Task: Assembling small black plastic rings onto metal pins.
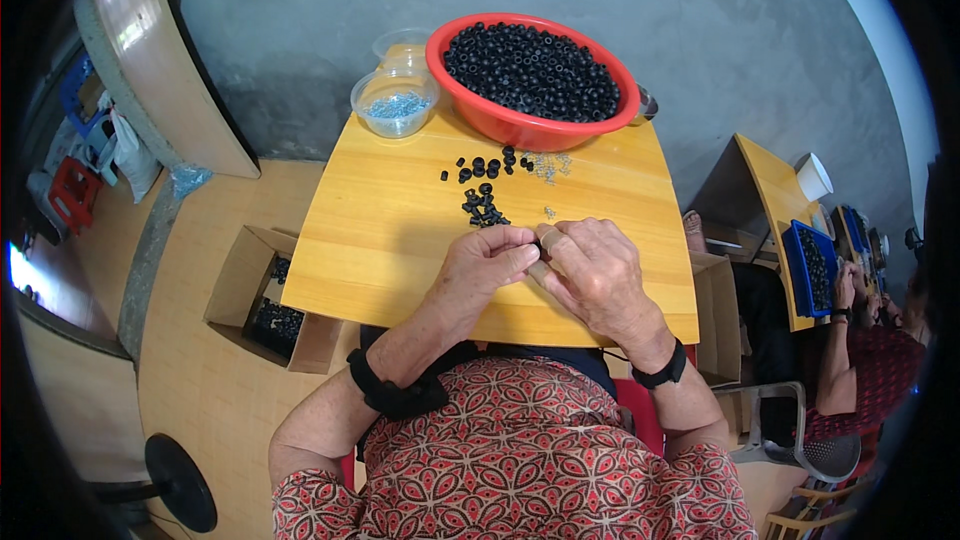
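My left hand (472, 270) and my right hand (597, 272) meet over the near part of the wooden table (380, 240). Both are closed in a pinch around a small black piece (541, 251), mostly hidden by the fingertips. Just beyond the left fingers lies a loose pile of small black plastic pieces (480, 206). Farther back are several black round pieces (479, 168) and a scatter of tiny silvery bits (546, 167). A few more tiny bits (550, 212) lie just past my right hand.
At the table's back stands a red basin (480, 120) heaped with black pieces. Beside it is a clear tub (392, 123) of small bluish bits. An open cardboard box (320, 345) sits on the floor at left. Another person (840, 380) works with a blue tray (797, 270) at right.
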### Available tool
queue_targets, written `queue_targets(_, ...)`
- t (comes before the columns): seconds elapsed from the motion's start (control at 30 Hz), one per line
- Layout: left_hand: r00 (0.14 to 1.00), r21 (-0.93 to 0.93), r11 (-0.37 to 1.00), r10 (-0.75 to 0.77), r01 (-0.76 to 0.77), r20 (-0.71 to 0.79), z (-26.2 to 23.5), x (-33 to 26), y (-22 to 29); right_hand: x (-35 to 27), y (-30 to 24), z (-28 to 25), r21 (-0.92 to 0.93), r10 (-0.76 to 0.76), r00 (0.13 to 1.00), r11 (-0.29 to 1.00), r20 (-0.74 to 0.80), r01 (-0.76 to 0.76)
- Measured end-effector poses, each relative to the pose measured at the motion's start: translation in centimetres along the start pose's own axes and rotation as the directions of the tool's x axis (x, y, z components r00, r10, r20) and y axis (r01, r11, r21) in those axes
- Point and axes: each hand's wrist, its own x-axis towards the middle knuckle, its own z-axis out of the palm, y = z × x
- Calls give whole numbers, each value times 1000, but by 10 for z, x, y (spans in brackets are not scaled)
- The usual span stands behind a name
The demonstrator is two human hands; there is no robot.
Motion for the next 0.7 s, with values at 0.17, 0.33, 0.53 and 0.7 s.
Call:
queue_targets(0.17, 1000, 1, 1000, -13, 13, -8, 1, -2, 1, 0, -3, 0, -23, 4, 1000, 1000, 18, -3)
queue_targets(0.33, 999, 11, 1000, -9, 9, -31, 5, -6, 11, -2, 4, 4, 33, 19, 997, 999, -73, -17)
queue_targets(0.53, 998, 96, 995, -38, 34, 41, 1, -7, 10, -3, 0, 2, 29, 21, 995, 999, -98, -18)
queue_targets(0.7, 999, 153, 987, 45, -47, 16, 5, -8, 5, -6, -1, 7, 55, 7, 994, 998, -113, -1)
